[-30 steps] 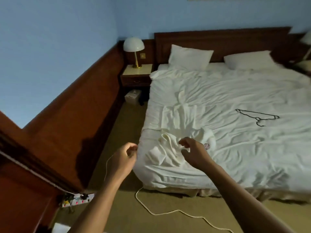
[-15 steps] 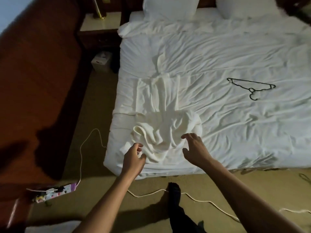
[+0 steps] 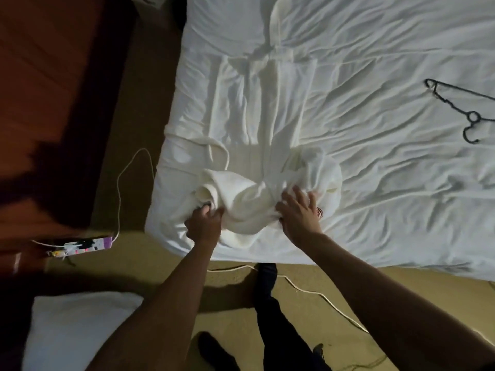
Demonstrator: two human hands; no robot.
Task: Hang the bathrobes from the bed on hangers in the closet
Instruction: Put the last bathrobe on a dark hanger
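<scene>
A white bathrobe (image 3: 249, 199) lies on the white bed (image 3: 388, 183), its upper part spread flat and its lower part bunched near the foot edge. My left hand (image 3: 204, 226) grips a fold at the left of the bunch, fingers curled into the cloth. My right hand (image 3: 300, 214) rests on the right of the bunch with fingers spread and pressing into the fabric. A black wire hanger (image 3: 455, 105) lies flat on the sheet far to the right, apart from both hands.
A power strip (image 3: 85, 245) with a white cable (image 3: 117, 188) lies on the carpet by the dark wooden wall panel (image 3: 40, 103). Another cable (image 3: 308, 290) crosses the floor by my dark-trousered legs (image 3: 270, 322). Something white (image 3: 75, 330) sits at the bottom left.
I have stepped up to the bed and looked down. Both hands moved forward from above the bed edge onto the bunched bathrobe, and the left hand has closed on a fold.
</scene>
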